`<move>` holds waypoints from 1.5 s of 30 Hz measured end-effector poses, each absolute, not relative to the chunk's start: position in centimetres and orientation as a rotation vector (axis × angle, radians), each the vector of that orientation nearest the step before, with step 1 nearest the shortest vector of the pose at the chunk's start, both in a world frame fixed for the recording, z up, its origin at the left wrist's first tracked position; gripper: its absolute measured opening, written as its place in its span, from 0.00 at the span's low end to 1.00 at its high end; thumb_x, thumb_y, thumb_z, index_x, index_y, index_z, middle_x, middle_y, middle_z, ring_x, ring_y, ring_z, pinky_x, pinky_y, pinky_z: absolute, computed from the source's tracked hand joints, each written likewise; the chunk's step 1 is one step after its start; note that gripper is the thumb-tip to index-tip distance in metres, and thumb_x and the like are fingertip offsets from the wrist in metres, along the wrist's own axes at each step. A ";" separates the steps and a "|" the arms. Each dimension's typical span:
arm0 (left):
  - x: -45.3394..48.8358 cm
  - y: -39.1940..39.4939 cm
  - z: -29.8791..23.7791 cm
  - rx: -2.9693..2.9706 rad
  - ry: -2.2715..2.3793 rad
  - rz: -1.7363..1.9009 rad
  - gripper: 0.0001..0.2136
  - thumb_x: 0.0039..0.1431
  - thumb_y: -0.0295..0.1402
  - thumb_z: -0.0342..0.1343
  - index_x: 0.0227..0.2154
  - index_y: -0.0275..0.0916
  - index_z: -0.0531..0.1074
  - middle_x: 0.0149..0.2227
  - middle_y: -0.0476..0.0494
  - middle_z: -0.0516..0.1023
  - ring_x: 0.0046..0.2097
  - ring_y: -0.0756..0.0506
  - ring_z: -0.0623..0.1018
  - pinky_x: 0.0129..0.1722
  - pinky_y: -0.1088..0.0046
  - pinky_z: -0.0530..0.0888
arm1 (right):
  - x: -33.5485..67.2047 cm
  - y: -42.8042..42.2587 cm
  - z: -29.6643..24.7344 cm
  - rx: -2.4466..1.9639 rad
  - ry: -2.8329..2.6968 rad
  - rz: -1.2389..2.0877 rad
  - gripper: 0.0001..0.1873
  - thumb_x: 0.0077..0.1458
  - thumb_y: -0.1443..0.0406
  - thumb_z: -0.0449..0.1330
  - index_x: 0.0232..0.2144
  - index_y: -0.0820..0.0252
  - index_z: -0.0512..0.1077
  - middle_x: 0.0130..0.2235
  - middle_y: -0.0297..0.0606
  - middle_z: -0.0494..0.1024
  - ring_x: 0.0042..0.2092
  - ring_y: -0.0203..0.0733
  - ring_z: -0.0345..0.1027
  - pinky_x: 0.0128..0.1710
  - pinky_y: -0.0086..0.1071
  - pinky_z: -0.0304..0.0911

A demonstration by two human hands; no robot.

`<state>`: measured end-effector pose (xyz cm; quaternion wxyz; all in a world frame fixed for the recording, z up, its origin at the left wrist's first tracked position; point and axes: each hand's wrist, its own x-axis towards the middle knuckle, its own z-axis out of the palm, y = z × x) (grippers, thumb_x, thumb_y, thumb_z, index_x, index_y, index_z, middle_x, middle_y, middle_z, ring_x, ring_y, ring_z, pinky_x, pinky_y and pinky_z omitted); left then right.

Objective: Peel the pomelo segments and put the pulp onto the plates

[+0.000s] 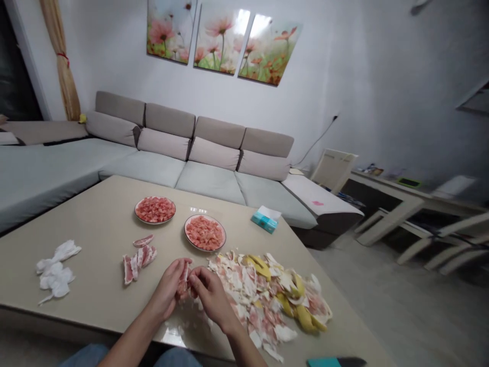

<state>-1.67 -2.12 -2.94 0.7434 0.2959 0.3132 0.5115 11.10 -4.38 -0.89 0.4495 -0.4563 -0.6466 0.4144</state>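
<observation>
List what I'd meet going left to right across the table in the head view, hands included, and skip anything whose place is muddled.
Crumpled tissues → loose pink segments → left hand → right hand → blue tissue pack → teal-and-dark knife-like object.

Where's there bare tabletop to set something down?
Bare patches: between the crumpled tissues and loose fruit segments, and between the nearer plate and tissue packet. It's crowded beside the right hand, where the peel heap spreads toward the turquoise-handled knife.
</observation>
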 end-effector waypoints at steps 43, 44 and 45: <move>1.0 1.5 -3.0 0.757 0.783 1.214 0.12 0.58 0.45 0.56 0.35 0.42 0.65 0.25 0.55 0.63 0.20 0.56 0.57 0.17 0.82 0.54 | 13.7 0.2 -3.2 -1.262 -1.583 1.070 0.06 0.47 0.68 0.61 0.26 0.58 0.80 0.25 0.36 0.77 0.25 0.38 0.66 0.25 0.28 0.58; 1.0 1.5 -3.1 0.771 0.790 1.217 0.12 0.58 0.45 0.56 0.35 0.42 0.65 0.25 0.55 0.63 0.20 0.56 0.58 0.17 0.82 0.55 | 13.7 0.2 -3.3 -1.265 -1.574 1.085 0.06 0.47 0.67 0.61 0.26 0.58 0.80 0.25 0.36 0.77 0.25 0.37 0.66 0.24 0.28 0.59; 1.0 1.4 -3.1 0.785 0.797 1.222 0.12 0.58 0.45 0.55 0.35 0.42 0.66 0.25 0.55 0.63 0.20 0.56 0.58 0.18 0.82 0.56 | 13.7 0.2 -3.3 -1.265 -1.569 1.096 0.06 0.47 0.67 0.61 0.26 0.59 0.80 0.25 0.36 0.77 0.25 0.37 0.66 0.25 0.28 0.59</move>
